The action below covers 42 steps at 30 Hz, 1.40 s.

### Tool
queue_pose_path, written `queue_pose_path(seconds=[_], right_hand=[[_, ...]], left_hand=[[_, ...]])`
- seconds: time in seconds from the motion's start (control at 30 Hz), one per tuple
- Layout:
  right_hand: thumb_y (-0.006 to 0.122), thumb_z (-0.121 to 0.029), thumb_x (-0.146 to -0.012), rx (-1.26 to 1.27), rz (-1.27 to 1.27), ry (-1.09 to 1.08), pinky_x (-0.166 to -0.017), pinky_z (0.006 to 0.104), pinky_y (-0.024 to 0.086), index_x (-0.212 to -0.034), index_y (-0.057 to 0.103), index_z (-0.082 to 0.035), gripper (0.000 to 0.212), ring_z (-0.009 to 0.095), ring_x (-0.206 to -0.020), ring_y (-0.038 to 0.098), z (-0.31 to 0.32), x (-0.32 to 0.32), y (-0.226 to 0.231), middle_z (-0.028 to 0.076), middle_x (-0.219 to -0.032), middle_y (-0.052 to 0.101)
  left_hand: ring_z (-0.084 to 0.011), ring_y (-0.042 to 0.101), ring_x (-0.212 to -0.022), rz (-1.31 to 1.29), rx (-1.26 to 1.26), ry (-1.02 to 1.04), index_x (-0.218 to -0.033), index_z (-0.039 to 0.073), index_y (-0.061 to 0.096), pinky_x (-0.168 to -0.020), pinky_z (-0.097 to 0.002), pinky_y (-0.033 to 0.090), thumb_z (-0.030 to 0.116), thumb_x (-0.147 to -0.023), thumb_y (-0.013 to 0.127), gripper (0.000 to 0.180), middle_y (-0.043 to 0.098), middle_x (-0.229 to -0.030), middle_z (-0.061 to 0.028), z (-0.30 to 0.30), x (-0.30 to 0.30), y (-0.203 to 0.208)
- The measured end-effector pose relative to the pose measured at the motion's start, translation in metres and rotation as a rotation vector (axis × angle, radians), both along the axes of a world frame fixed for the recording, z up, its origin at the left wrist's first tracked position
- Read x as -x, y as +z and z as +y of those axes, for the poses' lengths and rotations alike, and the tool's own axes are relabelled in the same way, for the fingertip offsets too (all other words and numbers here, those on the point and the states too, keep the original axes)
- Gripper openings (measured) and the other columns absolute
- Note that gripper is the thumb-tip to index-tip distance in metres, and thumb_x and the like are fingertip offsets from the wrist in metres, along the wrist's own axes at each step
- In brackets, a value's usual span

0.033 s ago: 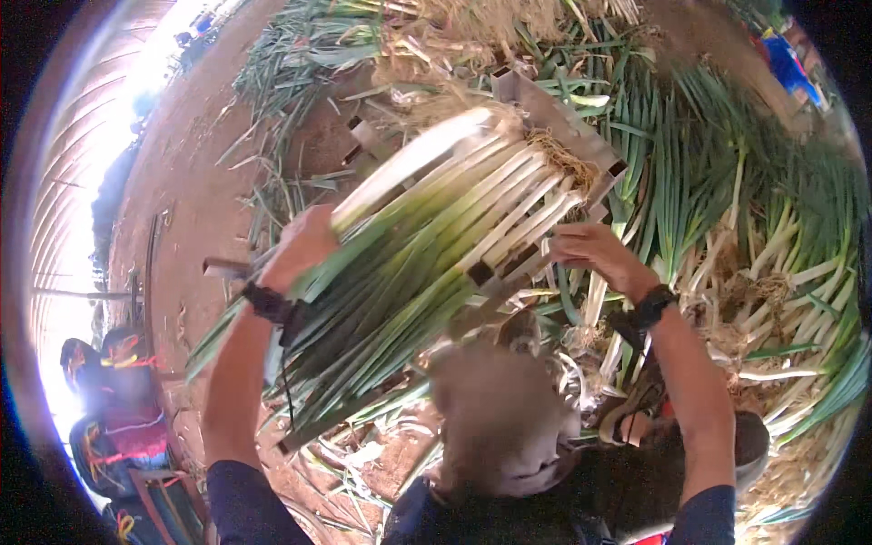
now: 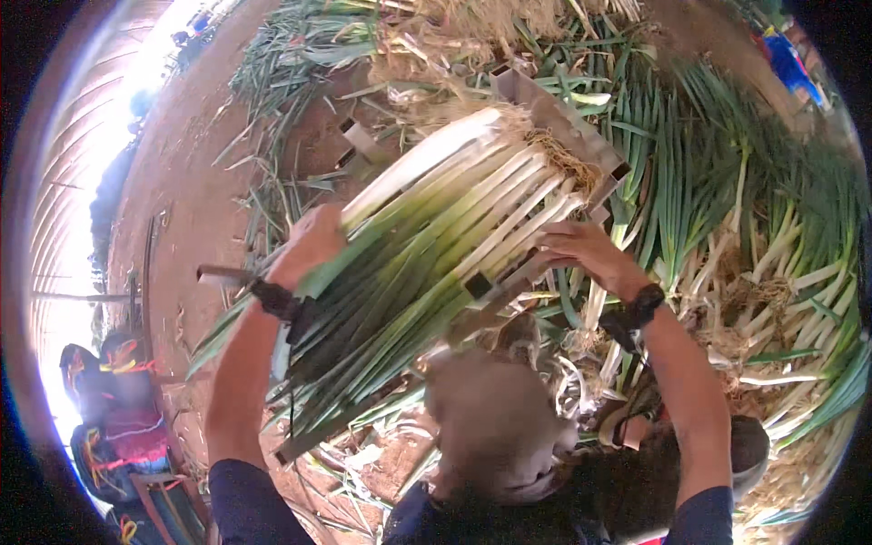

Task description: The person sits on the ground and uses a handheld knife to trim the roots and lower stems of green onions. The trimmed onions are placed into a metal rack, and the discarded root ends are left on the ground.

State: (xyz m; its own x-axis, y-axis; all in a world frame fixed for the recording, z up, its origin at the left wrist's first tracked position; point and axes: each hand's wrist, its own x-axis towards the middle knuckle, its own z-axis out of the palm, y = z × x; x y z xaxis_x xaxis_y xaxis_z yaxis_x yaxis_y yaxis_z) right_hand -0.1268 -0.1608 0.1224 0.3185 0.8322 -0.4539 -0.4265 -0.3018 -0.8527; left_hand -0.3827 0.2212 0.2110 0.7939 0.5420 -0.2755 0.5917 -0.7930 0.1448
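Observation:
A wide bundle of long green onions (image 2: pixel 454 204) lies slantwise across a metal frame (image 2: pixel 568 127), the roots at the upper right and the green leaves trailing to the lower left. My left hand (image 2: pixel 313 241) is closed round the outer onions at the upper left edge, its fingertips partly hidden by leaves. On the opposite edge, my right hand (image 2: pixel 590 254) rests beside the white stems and a frame bar, fingers stretched toward them and holding nothing visible. Both wrists wear black bands.
A large heap of green onions (image 2: pixel 699 173) fills the right side, and another pile (image 2: pixel 436 36) lies at the far side. Loose leaves litter the dirt floor (image 2: pixel 191 218). Dark bags with coloured straps (image 2: pixel 127 427) stand at the left. Square tube ends (image 2: pixel 222 274) stick out from the frame.
My left hand has shifted slightly to the right along the bundle's edge. My right hand has moved a little left, closer against the stems. The onions have barely moved.

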Motion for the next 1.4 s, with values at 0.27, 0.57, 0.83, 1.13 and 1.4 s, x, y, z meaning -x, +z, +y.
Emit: queue_pose_path(seconds=[0.27,0.57,0.83,1.13,1.4], right_hand=[[0.067,-0.020,-0.099,-0.182,-0.004,-0.153,-0.103,0.0357,0.053,-0.149,0.044,0.007,0.061,0.025,-0.123,0.063,0.166,-0.007,-0.045,0.020,-0.148,0.054],[0.068,-0.019,-0.097,-0.107,-0.153,-0.375,-0.111,0.0379,0.046,-0.155,0.029,0.004,0.073,0.027,-0.137,0.050,0.173,0.006,-0.051,0.018,-0.157,0.038],[0.065,-0.020,-0.097,-0.260,-0.111,-0.369,-0.114,0.0379,0.042,-0.163,0.013,0.002,0.087,0.029,-0.146,0.041,0.180,0.006,-0.060,0.021,-0.167,0.023],[0.070,-0.031,-0.093,-0.119,-0.480,-0.295,-0.118,0.0419,0.036,-0.160,0.023,0.003,0.089,0.032,-0.149,0.037,0.208,-0.013,-0.054,0.026,-0.163,0.031],[0.068,-0.015,-0.091,-0.063,-1.113,-0.283,-0.119,0.0457,0.037,-0.150,0.045,0.002,0.066,0.042,-0.144,0.041,0.199,-0.044,-0.071,0.025,-0.158,0.039]], left_hand=[[-0.0434,0.071,-0.095,0.190,0.252,-0.077,-0.103,0.002,0.073,-0.081,-0.0497,0.056,0.016,-0.076,0.071,0.031,0.072,-0.100,-0.0262,0.035,-0.093,-0.106],[-0.0461,0.069,-0.089,-0.155,-0.174,-0.117,-0.097,-0.001,0.069,-0.076,-0.0551,0.054,0.017,-0.080,0.078,0.026,0.071,-0.090,-0.0246,-0.032,-0.072,-0.092],[-0.0492,0.067,-0.084,-0.059,-0.156,-0.075,-0.088,-0.003,0.069,-0.074,-0.0553,0.053,0.038,-0.083,0.081,0.043,0.069,-0.085,-0.0281,-0.027,-0.101,-0.089],[-0.0469,0.069,-0.077,-0.030,-0.140,-0.026,-0.088,-0.005,0.074,-0.070,-0.0532,0.053,0.052,-0.088,0.074,0.057,0.070,-0.080,-0.0274,-0.004,-0.089,-0.091],[-0.0461,0.069,-0.078,-0.134,-0.185,-0.049,-0.078,-0.005,0.070,-0.070,-0.0529,0.054,0.056,-0.092,0.068,0.063,0.069,-0.079,-0.0279,-0.001,-0.082,-0.121]])
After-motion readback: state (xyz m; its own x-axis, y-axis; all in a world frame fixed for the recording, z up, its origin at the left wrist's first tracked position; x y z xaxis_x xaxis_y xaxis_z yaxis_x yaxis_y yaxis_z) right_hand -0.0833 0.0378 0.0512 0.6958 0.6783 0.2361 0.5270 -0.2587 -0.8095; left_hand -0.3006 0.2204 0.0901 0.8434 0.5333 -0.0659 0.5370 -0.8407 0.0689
